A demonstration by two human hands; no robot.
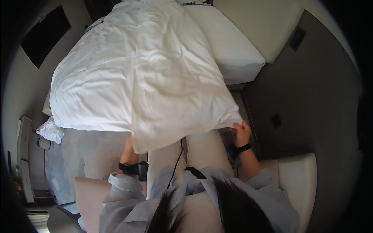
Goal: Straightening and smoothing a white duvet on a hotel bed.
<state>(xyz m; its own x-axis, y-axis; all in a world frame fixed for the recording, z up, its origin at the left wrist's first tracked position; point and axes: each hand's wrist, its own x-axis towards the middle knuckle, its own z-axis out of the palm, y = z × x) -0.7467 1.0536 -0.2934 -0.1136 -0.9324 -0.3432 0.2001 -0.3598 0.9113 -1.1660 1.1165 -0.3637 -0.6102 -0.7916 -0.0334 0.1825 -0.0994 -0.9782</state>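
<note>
A white duvet lies rumpled over the bed, its near edge lifted in front of my thighs. My right hand grips the duvet's near right corner between thumb and fingers. At the near edge, left of my legs, my left hand reaches up under the duvet; its fingers are hidden by the fabric, so its grip does not show. Right of the duvet, the white-sheeted mattress is exposed towards the headboard. Each wrist bears a black strap.
A padded headboard and dark wall stand on the right. Behind me are a pink seat and a cream chair. A bin with a white liner stands on the carpet at left, beside a desk unit.
</note>
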